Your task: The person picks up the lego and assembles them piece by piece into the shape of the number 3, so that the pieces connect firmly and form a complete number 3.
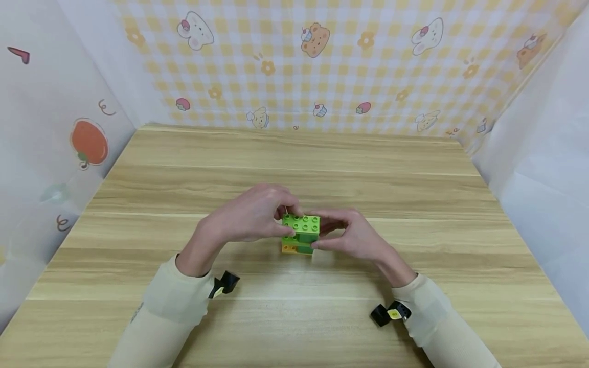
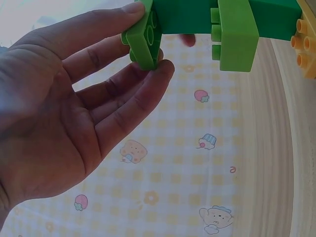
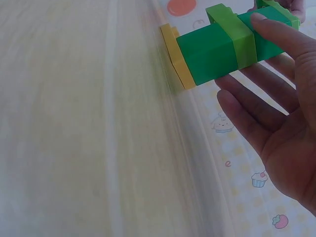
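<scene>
A small stack of toy bricks is at the middle of the wooden table. Its top is a light green studded brick, with dark green and yellow pieces below. My left hand pinches the top light green brick between thumb and fingertips. My right hand holds the stack from the right, with its thumb on the dark green block and its fingers behind. Whether the yellow plate touches the table, I cannot tell.
A yellow checked wall with cartoon animals closes off the back of the table. White side panels stand at its left and right. Black wrist-camera mounts sit at my cuffs. Bare wood surrounds the stack.
</scene>
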Motion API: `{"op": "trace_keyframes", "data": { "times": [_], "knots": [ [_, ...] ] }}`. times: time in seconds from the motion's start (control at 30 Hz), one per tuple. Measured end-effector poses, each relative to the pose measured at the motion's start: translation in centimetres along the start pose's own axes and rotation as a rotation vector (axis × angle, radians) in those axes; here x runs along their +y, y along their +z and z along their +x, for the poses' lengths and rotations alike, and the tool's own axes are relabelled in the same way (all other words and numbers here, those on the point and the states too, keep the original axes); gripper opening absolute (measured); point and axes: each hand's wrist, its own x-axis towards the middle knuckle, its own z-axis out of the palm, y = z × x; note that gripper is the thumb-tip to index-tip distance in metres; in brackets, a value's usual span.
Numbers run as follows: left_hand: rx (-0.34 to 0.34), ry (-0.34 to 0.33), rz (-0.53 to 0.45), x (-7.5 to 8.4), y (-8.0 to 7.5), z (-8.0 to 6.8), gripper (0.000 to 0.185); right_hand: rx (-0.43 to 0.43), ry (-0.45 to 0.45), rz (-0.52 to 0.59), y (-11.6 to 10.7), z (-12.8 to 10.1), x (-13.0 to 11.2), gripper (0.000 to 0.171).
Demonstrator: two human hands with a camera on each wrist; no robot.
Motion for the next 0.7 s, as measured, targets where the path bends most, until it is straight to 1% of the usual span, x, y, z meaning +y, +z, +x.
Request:
{"op": "trace_keyframes", "data": {
  "times": [0.07, 0.2, 0.27, 0.37, 0.5, 0.7],
  "knots": [
    [-0.004, 0.001, 0.000, 0.0, 0.0, 0.0, 0.016, -0.002, 0.010, 0.005, 0.0, 0.0, 0.1, 0.054],
    [-0.009, -0.018, 0.002, -0.1, 0.0, 0.1, 0.017, 0.003, 0.022, 0.020, 0.0, 0.0, 0.3, 0.044],
    [-0.013, -0.039, 0.002, -0.2, 0.1, 0.1, 0.022, 0.010, 0.032, 0.032, 0.0, 0.1, 0.5, 0.042],
    [-0.021, -0.063, -0.010, -0.5, 0.1, 0.2, 0.033, 0.024, 0.053, 0.051, -0.1, 0.1, 0.7, 0.042],
    [-0.025, -0.078, -0.078, -1.3, 0.1, 0.5, 0.046, 0.054, 0.094, 0.080, -0.3, 0.2, 0.8, 0.044],
    [-0.021, -0.106, -0.231, -2.7, 0.4, 1.2, 0.053, 0.108, 0.096, 0.187, -0.6, 0.3, 1.0, 0.044]
  ]
}}
